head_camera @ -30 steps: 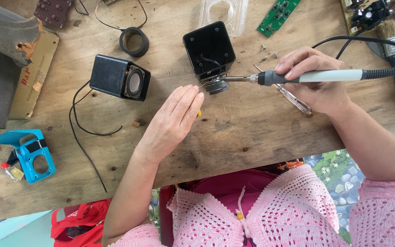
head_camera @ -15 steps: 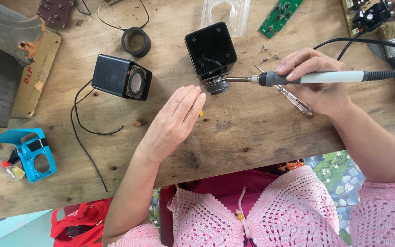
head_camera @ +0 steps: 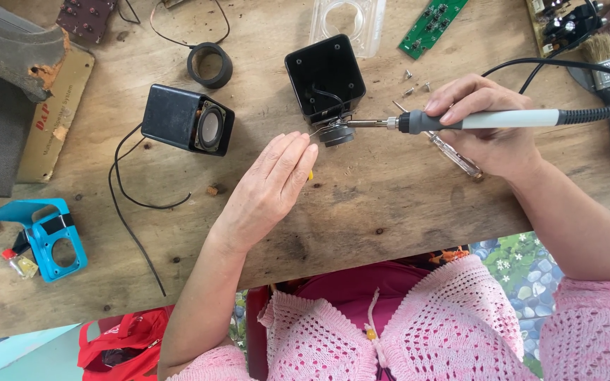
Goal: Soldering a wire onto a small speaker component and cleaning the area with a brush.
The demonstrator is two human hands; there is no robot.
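Observation:
My right hand (head_camera: 485,123) grips a soldering iron (head_camera: 481,121) with a pale handle and black cord; its metal tip touches a small round speaker driver (head_camera: 336,133) lying just in front of an open black speaker box (head_camera: 325,77). My left hand (head_camera: 271,185) hovers just left of the driver, fingers together and pointing at it. It seems to pinch a thin wire that reaches the driver, with a bit of yellow showing under the fingers.
A second black speaker (head_camera: 187,118) with a trailing cable lies to the left, a black ring (head_camera: 210,65) behind it. A screwdriver (head_camera: 453,152) lies under my right hand. Loose screws (head_camera: 416,82), a green circuit board (head_camera: 433,25), a clear plastic piece (head_camera: 347,22) and a blue holder (head_camera: 44,236) lie around.
Almost nothing has moved; both hands hold their places, with the iron's tip kept at the speaker driver.

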